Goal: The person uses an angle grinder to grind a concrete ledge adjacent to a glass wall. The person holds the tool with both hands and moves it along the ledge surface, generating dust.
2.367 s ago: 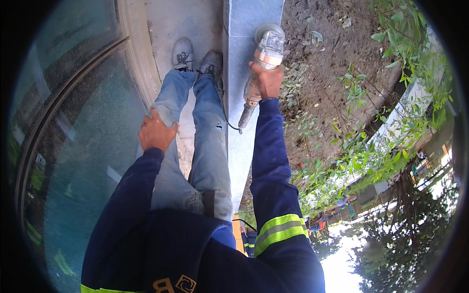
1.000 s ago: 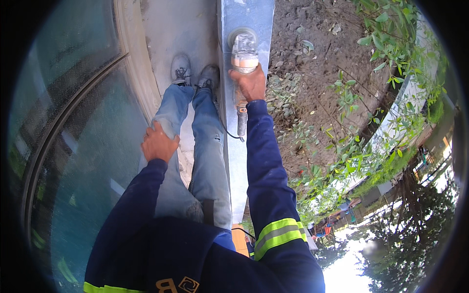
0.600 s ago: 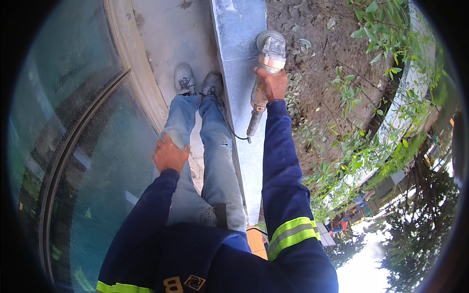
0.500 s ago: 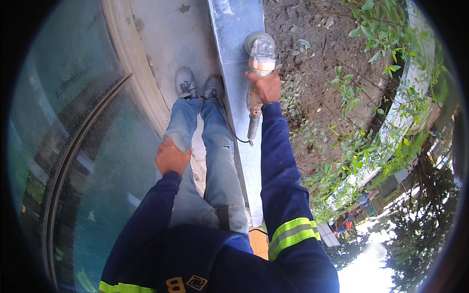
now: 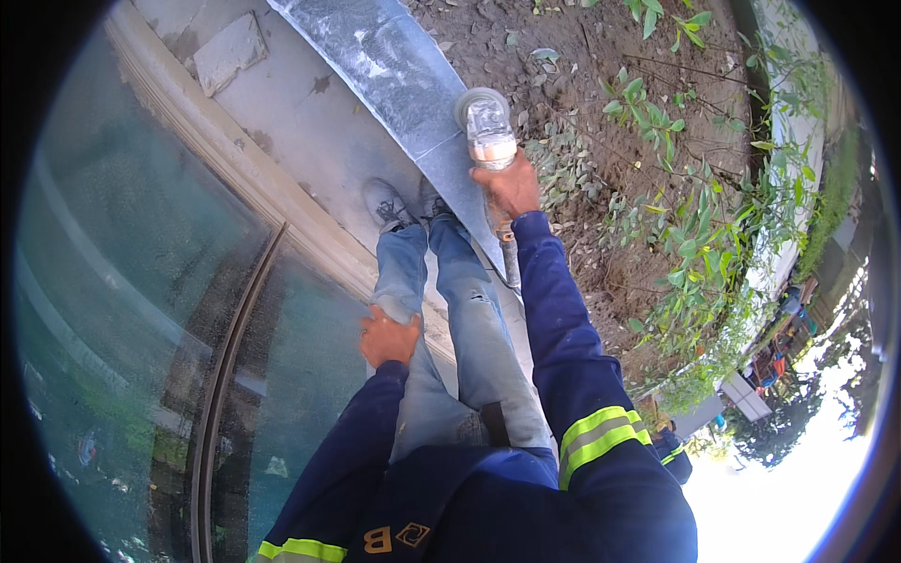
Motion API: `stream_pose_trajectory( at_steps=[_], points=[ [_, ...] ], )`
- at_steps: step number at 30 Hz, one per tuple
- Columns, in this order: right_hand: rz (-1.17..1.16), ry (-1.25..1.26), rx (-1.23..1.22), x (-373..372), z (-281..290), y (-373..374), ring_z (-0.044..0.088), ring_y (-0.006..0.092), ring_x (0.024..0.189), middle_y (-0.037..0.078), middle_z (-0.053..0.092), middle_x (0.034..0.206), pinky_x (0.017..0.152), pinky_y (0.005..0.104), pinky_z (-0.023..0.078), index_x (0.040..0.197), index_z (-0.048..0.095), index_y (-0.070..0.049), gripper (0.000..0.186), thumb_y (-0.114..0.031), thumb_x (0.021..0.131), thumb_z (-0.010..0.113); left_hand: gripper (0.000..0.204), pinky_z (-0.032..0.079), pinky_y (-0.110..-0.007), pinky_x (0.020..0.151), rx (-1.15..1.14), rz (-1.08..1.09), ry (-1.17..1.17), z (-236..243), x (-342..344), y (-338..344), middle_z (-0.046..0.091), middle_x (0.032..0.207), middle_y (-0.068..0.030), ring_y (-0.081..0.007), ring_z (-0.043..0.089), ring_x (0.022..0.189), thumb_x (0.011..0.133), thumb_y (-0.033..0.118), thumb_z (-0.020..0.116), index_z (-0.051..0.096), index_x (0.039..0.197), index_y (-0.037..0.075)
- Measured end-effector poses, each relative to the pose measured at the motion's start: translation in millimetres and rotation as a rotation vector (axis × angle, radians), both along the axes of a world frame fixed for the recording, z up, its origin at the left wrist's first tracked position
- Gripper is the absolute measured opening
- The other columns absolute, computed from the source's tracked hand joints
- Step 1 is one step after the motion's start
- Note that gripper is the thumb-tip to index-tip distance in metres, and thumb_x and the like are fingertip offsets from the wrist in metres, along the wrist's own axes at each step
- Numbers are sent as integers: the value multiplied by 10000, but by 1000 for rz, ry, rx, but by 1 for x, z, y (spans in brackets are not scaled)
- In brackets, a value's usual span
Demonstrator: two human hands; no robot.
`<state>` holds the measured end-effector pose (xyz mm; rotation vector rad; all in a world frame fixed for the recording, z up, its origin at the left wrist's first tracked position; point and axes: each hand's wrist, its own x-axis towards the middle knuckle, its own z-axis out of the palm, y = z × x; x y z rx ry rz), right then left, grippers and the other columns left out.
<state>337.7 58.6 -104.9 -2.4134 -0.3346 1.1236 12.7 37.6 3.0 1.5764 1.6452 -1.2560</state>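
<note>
My right hand is closed around the body of a dusty orange-and-grey angle grinder, its round disc on the bluish-grey stone ledge at the edge beside the soil. The handle's cord hangs near my legs. The ledge shows white dust and smears. My left hand is wrapped over the knee of my dusty jeans, fingers curled on the cloth. My grey shoes stand on the pale paving along the ledge.
A dusty glass panel in a frame runs along the left, above a pale sill. A broken slab lies on the paving. Soil with leaves borders the ledge on the right. A person in reflective stripes is behind me at lower right.
The view has swung, so the ledge now slants to the upper left and more paving shows. The grinder has shifted back and forth across the ledge. Both hands keep their grips.
</note>
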Motion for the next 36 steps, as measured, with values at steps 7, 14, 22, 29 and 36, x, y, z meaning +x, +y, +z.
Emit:
stream_pose_trajectory(
  at_steps=[7,14,22,29,36],
  points=[
    [49,13,-85,-25,11,-16,764,443,1090,273,784,1154,969,496,590,1317,641,30,826,-441,695,909,964,589,-517,965,1,-54,8,-1,0,5,678,1293,-271,-454,735,1118,833,698,789,537,1461,12],
    [178,122,-165,-59,23,-12,764,475,1053,284,785,1102,944,535,598,1295,629,-12,800,-477,693,878,964,584,-523,975,10,-109,17,-3,5,7,677,1300,-272,-462,729,1130,832,707,781,531,1465,25],
    [-55,36,-72,-30,16,-34,758,465,1092,289,777,1144,964,529,591,1303,638,13,812,-463,693,886,936,610,-511,931,3,-111,-33,-5,5,5,680,1270,-265,-446,743,1096,821,656,818,550,1431,-2],
    [102,133,-153,-41,21,0,752,472,1105,283,781,1156,976,518,587,1332,636,9,846,-478,689,889,945,608,-513,944,13,-133,2,-5,9,3,681,1274,-259,-445,737,1119,836,647,820,537,1464,0],
    [80,104,-179,-61,26,-31,764,466,1073,286,784,1102,956,524,592,1277,641,-6,788,-453,677,885,900,607,-522,938,32,-112,10,-1,9,-1,680,1268,-257,-443,738,1112,841,626,831,554,1438,11]
  ],
)
